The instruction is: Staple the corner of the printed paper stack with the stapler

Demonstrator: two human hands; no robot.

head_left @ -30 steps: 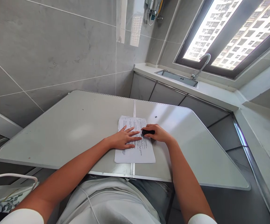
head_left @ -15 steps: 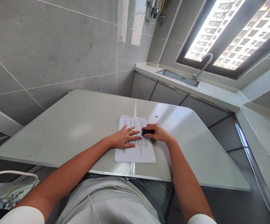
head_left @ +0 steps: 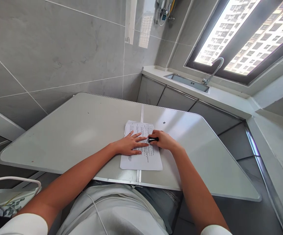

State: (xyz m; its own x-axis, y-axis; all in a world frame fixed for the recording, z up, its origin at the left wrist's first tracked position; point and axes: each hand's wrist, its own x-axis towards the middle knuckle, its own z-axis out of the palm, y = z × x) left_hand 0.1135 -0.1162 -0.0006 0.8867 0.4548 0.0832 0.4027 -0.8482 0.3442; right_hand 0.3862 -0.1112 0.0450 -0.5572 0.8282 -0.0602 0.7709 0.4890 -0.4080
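Printed paper (head_left: 141,164), perhaps more than one sheet, lies on the folding table across its middle seam. My left hand (head_left: 129,144) rests flat on it with fingers spread, pressing the left and middle part of the print. At the paper's right side, my right hand (head_left: 164,140) is closed around a short black hand tool (head_left: 153,139) with small white marks on its side. The tool's left end points at my left fingertips, over the printed lines. Its exact kind is too small to make out.
The light grey folding table (head_left: 53,137) spreads to both sides, with a small dark mark (head_left: 164,122) beyond the paper. Behind it runs a counter with a sink (head_left: 187,81) and faucet (head_left: 215,68) under a window. A white-handled basket (head_left: 11,192) stands at lower left.
The black tool has turned slightly in my right hand and shifted a little left, its side marks now showing. My left hand and the paper stay in place.
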